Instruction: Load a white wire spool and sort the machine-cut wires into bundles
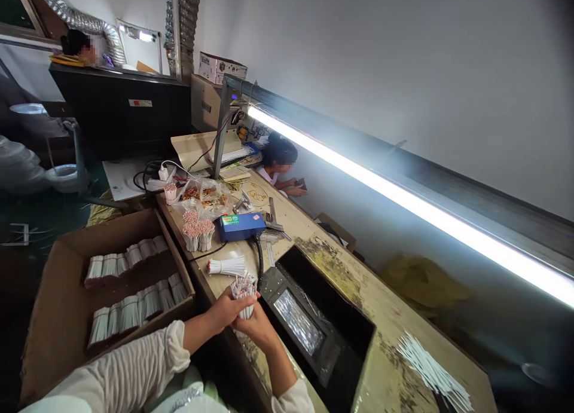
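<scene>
Near the bench's front edge, my left hand (228,309) and my right hand (256,326) are both closed around one upright bundle of white wires (244,288). Its upper ends look whitish and reddish. Another white wire bundle (226,266) lies on its side just beyond my hands. Several bundles with copper-coloured tips (197,229) stand upright behind it. Right of my hands is a black tray (329,281) holding a rectangular bath with a shiny silvery surface (299,321).
A cardboard box (54,305) with rows of wire bundles stands left of the bench. A blue control box (242,226), its thick cable, a caliper and a plastic bag (206,198) lie farther back. Loose white wires (433,371) lie at right. A lit tube (381,186) hangs overhead; two people sit beyond.
</scene>
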Motion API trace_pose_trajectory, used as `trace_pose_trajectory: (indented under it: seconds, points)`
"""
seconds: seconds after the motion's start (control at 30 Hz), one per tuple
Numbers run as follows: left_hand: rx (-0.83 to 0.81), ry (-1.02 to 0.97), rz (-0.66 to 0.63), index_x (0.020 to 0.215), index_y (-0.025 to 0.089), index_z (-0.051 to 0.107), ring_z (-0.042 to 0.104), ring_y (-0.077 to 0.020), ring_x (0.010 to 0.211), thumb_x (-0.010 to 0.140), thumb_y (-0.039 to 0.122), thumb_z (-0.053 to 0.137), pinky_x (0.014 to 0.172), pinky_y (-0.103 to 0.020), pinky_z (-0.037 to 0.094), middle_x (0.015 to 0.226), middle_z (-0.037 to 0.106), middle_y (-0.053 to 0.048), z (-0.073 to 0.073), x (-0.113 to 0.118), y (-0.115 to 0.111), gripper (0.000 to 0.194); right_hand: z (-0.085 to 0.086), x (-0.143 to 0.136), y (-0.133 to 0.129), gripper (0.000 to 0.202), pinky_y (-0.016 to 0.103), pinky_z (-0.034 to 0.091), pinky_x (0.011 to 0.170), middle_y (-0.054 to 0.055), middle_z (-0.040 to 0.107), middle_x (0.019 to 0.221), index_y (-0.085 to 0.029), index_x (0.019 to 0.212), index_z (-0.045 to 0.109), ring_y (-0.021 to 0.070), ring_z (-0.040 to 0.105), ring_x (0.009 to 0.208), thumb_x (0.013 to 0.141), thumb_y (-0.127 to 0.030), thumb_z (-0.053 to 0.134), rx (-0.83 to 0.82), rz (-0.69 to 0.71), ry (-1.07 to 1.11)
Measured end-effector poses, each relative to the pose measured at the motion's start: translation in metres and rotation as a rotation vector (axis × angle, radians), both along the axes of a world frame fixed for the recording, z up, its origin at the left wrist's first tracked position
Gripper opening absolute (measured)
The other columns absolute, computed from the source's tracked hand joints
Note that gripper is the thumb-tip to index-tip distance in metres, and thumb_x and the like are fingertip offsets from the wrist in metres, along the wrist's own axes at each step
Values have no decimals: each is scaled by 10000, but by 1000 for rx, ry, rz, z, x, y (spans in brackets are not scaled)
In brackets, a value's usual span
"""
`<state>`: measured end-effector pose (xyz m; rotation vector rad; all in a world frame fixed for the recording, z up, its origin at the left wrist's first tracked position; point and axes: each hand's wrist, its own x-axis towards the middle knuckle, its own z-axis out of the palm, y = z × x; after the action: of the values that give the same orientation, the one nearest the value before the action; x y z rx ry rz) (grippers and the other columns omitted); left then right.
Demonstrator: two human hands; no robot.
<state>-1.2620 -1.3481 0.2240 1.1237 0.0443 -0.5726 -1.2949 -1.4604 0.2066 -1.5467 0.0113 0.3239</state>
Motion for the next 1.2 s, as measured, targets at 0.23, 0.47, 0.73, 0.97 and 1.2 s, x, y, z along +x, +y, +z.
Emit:
trace_pose_trajectory:
  seconds: [0.23, 0.47, 0.73, 0.97, 1.2]
  points:
    - [10, 13, 57, 828, 132, 700, 652, -203, 741, 477, 506, 878, 750, -321, 495, 794, 718, -57, 2, -1, -8, 543, -2, -3, 7, 445, 396, 537, 802, 37, 713, 896, -173, 993, 659, 256, 673, 844, 554, -123, 706, 64, -125, -8]
    - [-158, -11, -208, 1034, 169, 689, 646, -218, 841, 422, 455, 918, 782, -313, 479, 889, 713, -65, -14, 7, 5, 714, 9, -12, 3, 442, 392, 546, 773, 55, 714, 868, -168, 963, 676, 258, 672, 837, 571, -333, 797, 177, -164, 42]
    - [-57, -50, -282, 904, 147, 736, 646, -224, 795, 420, 468, 909, 756, -324, 490, 804, 706, -54, -19, 6, 7, 607, 14, -17, 1, 457, 378, 534, 790, 49, 712, 902, -176, 957, 688, 237, 672, 834, 549, -321, 831, 251, -39, 127]
    - [-93, -82, -491, 1058, 157, 709, 585, -138, 569, 510, 480, 873, 493, -231, 447, 754, 677, -34, -11, 9, 20, 656, 14, -18, 1, 427, 319, 518, 648, -17, 659, 731, -195, 939, 659, 178, 623, 659, 539, -272, 785, 221, 4, 174]
    - [-177, -70, -616, 1168, 183, 675, 641, -178, 637, 613, 451, 823, 522, -258, 482, 924, 703, -88, -8, 18, 31, 633, 8, -21, -1, 364, 281, 482, 592, -21, 639, 657, -174, 868, 642, 167, 620, 622, 531, -236, 764, 339, 94, 259]
